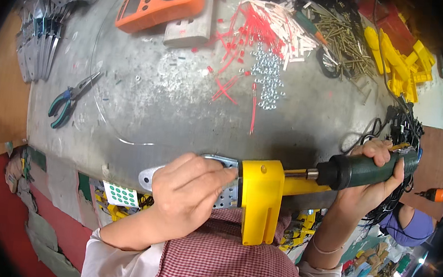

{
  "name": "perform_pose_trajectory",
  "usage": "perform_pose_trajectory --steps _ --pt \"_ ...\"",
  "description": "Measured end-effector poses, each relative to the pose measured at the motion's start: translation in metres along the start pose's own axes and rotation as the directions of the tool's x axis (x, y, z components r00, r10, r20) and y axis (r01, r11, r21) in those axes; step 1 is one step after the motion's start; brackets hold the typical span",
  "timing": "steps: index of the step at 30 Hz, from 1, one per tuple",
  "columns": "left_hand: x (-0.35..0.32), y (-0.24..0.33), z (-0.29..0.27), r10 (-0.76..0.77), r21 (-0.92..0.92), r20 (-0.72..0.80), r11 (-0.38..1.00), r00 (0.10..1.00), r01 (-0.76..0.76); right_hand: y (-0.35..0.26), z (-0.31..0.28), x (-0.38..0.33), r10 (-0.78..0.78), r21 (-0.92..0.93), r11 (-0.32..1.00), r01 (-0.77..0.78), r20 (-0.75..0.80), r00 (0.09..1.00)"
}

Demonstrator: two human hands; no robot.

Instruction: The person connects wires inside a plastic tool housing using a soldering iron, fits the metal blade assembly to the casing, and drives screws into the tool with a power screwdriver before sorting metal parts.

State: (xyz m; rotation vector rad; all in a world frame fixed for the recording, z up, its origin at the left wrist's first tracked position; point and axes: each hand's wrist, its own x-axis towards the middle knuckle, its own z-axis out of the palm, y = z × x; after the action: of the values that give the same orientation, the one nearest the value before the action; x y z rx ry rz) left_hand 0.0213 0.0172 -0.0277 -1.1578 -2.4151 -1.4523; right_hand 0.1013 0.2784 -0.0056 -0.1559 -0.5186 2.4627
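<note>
A yellow plastic housing [261,204] hangs over the table's near edge, with a perforated metal plate [226,196] joined to its left side. Wrapped over that plate is my left hand [188,193], fingers closed, hiding much of it. A rounded grey end [148,177] pokes out left of the hand. My right hand [377,174] grips a dark green power screwdriver [357,171], held level. Its bit [297,173] points left at the housing's right side; whether it sits in a screw cannot be told. Behind the bit, a yellow bar-like part [306,186] extends right.
On the metal table [181,114] lie pliers [71,100], an orange multimeter [162,3], small metal nuts [269,80], red and white sleeves [261,27], long screws [346,41] and yellow plastic parts [404,64]. Pointed metal plates [39,41] stand far left; black cables [405,121] heap at right.
</note>
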Motion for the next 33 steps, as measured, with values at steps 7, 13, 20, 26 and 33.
perform_pose_trajectory --steps 7,13,20,26,33 --pt "0.001 0.007 -0.003 -0.051 0.029 0.027 0.998 0.998 0.050 0.002 0.002 -0.007 -0.087 -0.005 0.996 0.087 0.038 0.995" --pt "0.043 -0.014 -0.029 0.062 0.132 0.128 0.988 0.990 -0.079 -0.003 0.002 -0.010 -0.157 -0.119 0.980 0.162 0.056 0.986" --pt "0.131 -0.058 0.001 0.346 0.516 0.627 0.487 0.698 -0.705 -0.019 0.004 -0.018 -0.261 -0.149 0.953 0.265 0.051 0.964" --pt "0.147 -0.050 0.003 0.333 0.424 0.797 0.285 0.504 -0.860 -0.024 0.001 -0.027 -0.278 -0.172 0.946 0.274 0.004 0.961" --pt "0.115 -0.032 -0.028 0.377 0.493 0.417 0.671 0.827 -0.554 -0.017 -0.001 -0.042 -0.207 -0.112 0.972 0.209 0.026 0.978"
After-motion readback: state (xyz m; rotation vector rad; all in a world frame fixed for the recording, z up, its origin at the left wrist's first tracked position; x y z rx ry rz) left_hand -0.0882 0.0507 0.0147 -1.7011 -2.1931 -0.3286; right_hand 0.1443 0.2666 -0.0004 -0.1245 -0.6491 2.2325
